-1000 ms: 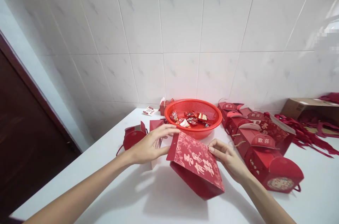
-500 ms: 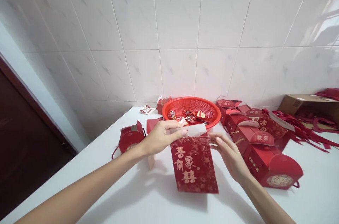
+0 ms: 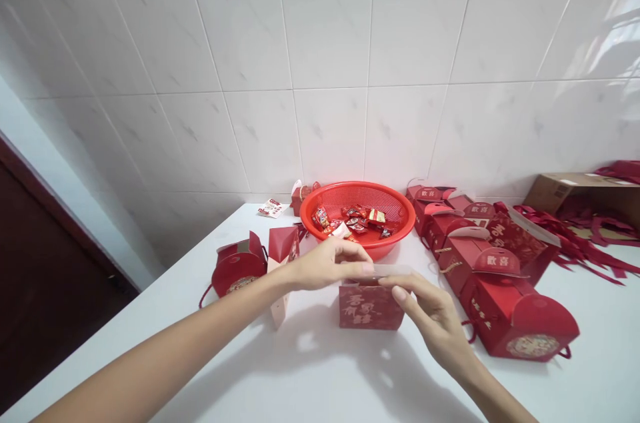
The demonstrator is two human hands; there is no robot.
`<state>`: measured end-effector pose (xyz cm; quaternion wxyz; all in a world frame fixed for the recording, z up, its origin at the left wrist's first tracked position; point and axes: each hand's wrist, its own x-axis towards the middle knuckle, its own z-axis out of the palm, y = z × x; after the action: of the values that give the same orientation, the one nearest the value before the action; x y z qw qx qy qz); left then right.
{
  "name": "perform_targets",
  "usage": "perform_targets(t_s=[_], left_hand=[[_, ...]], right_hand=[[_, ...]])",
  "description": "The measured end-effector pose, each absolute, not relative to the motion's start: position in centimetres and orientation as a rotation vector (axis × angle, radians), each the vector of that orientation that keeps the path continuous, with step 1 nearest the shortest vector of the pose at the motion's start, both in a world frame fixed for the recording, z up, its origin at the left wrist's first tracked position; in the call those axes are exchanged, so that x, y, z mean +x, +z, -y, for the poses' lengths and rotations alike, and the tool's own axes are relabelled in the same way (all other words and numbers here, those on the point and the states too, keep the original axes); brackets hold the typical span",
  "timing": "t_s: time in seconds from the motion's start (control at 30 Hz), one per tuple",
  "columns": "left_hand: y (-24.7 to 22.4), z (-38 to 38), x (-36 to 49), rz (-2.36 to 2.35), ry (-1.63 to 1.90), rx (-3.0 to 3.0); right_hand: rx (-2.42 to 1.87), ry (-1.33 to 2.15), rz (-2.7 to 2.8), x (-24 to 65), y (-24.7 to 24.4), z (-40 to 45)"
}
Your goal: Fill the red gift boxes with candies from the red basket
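Observation:
A red paper gift box [image 3: 371,308] with pale gold characters on its front stands in front of me, tilted so that its front looks foreshortened. Its pale flap [image 3: 393,270] shows along the top. My left hand [image 3: 334,265] is closed on the upper left edge, thumb and fingers pinching the paper. At the upper right edge, my right hand [image 3: 431,308] is also closed, its thumb by the front and its fingers over the top. The inside of the box is mostly hidden. Behind it sits a red plastic basket [image 3: 361,191] holding several wrapped candies [image 3: 357,223].
Red gift boxes [image 3: 520,313] with handle cords stand in a row on the right. More red boxes [image 3: 240,269] stand at left, one pale-edged [image 3: 283,248]. A printed card [image 3: 273,208] lies by the wall. Dark red ribbons [image 3: 565,243] spill near a cardboard box [image 3: 550,195].
The gift box has tipped and lowered, so its front now looks much shorter. My right hand has moved from its side onto its top edge. The view has shifted slightly.

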<state>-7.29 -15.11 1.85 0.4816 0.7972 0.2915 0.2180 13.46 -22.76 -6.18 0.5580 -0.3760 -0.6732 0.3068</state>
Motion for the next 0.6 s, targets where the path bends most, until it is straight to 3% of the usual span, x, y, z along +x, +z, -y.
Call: perform_targets(t_s=[0.2, 0.33, 0.6], left_hand=[[3.5, 8.7, -8.5, -0.939, 0.490, 2.113], [2.3, 3.5, -8.6, -1.274, 0.123, 2.355], [-1.0, -2.2, -6.2, -1.414, -0.316, 2.259]], right_hand=[[-0.915, 0.741, 1.509, 13.0, -6.5, 22.4], [-0.926, 0.757, 1.510, 13.0, -6.6, 22.5], [-0.899, 0.792, 1.562, 13.2, -6.9, 22.7]])
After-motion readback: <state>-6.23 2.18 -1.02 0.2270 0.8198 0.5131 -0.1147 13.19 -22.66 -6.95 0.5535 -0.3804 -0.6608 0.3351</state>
